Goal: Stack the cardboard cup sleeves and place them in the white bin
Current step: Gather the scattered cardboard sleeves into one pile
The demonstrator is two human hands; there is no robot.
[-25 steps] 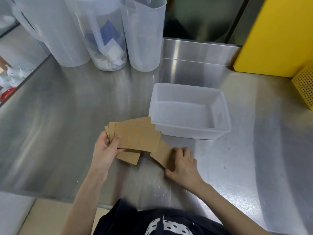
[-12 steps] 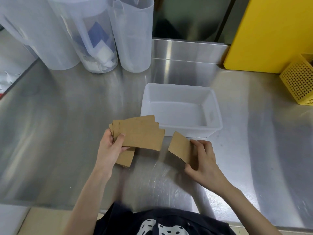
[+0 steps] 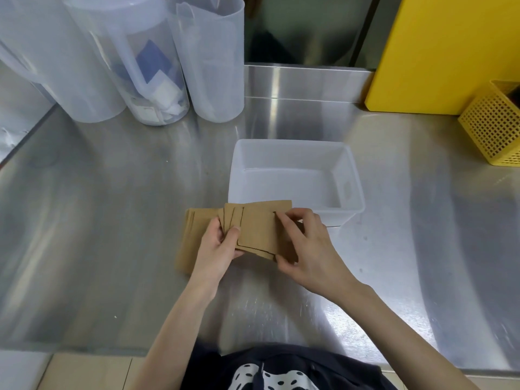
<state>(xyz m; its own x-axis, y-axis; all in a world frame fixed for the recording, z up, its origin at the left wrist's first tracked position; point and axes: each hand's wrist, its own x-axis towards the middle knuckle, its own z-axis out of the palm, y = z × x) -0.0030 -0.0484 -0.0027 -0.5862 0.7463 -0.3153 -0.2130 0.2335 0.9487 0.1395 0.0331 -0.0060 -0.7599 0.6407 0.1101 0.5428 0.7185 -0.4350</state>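
Observation:
Several flat brown cardboard cup sleeves [image 3: 257, 229] are fanned out just in front of the white bin [image 3: 295, 149], held above the steel counter. My left hand [image 3: 218, 246] grips their left side, thumb on top. My right hand [image 3: 305, 243] pinches the right end of the fan, fingers over the top sleeve. One more brown sleeve [image 3: 191, 240] lies flat on the counter under and left of my left hand. The white bin stands empty, its near rim partly hidden by the fanned sleeves.
Three translucent plastic pitchers [image 3: 157, 60] stand at the back left. A yellow panel [image 3: 450, 52] and a yellow perforated basket [image 3: 495, 128] stand at the back right. The counter's front edge [image 3: 84, 349] runs close to my body.
My right hand has carried its single sleeve left and laid it onto the fan in my left hand. Both hands now hold the same bunch.

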